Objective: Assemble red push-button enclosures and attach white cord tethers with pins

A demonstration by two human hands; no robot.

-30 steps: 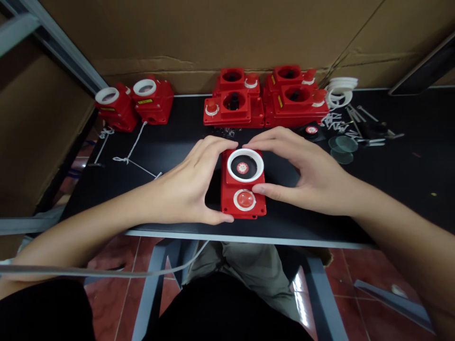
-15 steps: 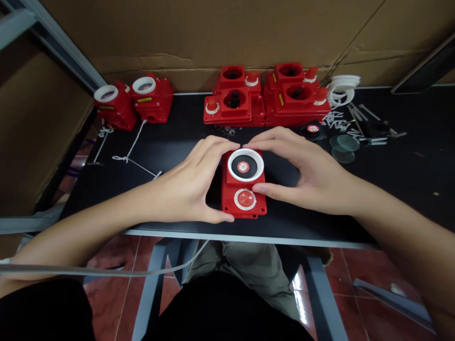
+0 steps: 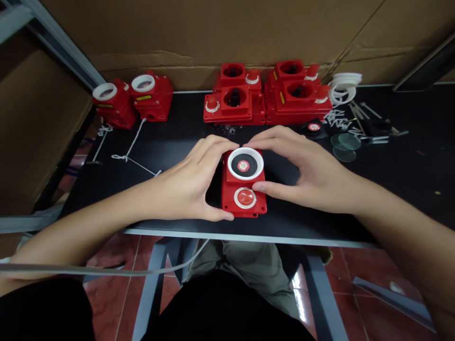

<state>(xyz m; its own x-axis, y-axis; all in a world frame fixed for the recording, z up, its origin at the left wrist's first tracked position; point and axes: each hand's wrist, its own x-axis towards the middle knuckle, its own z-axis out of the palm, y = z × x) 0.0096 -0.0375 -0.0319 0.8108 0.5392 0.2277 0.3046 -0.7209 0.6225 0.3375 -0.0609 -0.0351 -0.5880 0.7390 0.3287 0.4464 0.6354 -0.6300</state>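
Observation:
A red box lies near the front edge of the black table, its white ring at the far end and a round red button at the near end. Inside the ring is a black disc with a red and white centre. My left hand grips the box's left side, fingertips at the far corner and thumb at the near left corner. My right hand holds it from the right, fingertips by the ring's far edge and thumb on the box between ring and button.
Two red boxes with white rings and cords stand at the back left. Several red boxes line the back middle. White rings, clear discs and small metal parts lie at the right. A cardboard wall rises behind.

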